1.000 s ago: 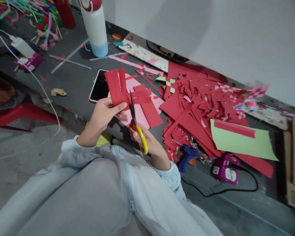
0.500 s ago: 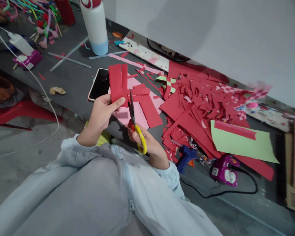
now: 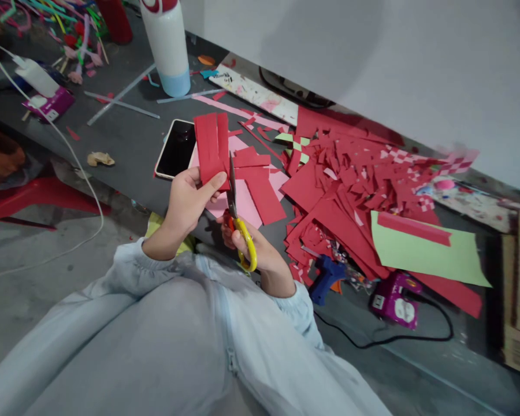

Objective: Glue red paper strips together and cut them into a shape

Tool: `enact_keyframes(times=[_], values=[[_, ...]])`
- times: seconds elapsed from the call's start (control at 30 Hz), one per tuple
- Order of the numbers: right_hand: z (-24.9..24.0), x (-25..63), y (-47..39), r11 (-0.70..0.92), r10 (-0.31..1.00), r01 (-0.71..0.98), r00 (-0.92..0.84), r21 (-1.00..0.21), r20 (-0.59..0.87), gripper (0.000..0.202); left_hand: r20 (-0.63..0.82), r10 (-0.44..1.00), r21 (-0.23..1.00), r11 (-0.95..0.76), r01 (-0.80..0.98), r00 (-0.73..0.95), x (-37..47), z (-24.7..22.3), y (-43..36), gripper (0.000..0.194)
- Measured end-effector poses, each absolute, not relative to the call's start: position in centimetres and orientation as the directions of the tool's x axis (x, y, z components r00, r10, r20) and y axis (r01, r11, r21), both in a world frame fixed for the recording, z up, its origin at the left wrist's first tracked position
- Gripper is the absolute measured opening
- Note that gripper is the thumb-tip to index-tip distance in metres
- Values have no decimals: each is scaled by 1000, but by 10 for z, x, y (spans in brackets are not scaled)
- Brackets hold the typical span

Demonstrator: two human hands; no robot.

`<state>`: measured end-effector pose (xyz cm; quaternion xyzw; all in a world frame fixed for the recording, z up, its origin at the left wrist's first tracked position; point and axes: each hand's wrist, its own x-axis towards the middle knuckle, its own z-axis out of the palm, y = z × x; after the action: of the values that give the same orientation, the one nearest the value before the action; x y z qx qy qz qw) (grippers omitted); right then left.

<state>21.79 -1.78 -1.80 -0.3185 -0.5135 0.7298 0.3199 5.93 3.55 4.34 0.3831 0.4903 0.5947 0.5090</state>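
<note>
My left hand (image 3: 195, 195) pinches the lower end of a red paper piece (image 3: 208, 141), with the thumb on top. Slits run down this paper from its far edge, parting it into strips. In my right hand (image 3: 247, 240) is a pair of scissors (image 3: 246, 242) with yellow and red handles. Their dark blades point away from me, close along the right edge of the held paper; whether they touch it I cannot tell. Below lie a pink sheet (image 3: 248, 203) and loose red paper pieces (image 3: 266, 199). A phone (image 3: 176, 149) rests just left of the held paper.
Red scraps (image 3: 355, 167) pile up on the right, beside a light green sheet (image 3: 429, 254), a blue glue gun (image 3: 328, 279) and a purple box (image 3: 396, 300) with a black cable. A white bottle (image 3: 168, 52) stands behind the phone. A white cable (image 3: 80, 159) hangs over the left edge.
My left hand and the red paper have shifted slightly right, closer to the scissors. The scissors have moved a little, staying in my right hand.
</note>
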Motion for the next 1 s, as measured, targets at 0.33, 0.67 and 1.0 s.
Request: enact_keyframes(times=[0.33, 0.67, 1.0], values=[[-8, 212, -18, -349, 797, -180, -574, -920, -190, 51, 14, 971, 986, -53, -158, -240, 62, 41, 33, 45], [-15, 210, -22, -352, 813, -168, -542, -921, -212, 46, -28, 966, 982, -21, -187, -256, 63, 36, 34, 45], [-12, 211, -21, -348, 809, -130, -542, -928, -227, 44, -38, 970, 981, -9, -192, -241, 64, 37, 34, 49]])
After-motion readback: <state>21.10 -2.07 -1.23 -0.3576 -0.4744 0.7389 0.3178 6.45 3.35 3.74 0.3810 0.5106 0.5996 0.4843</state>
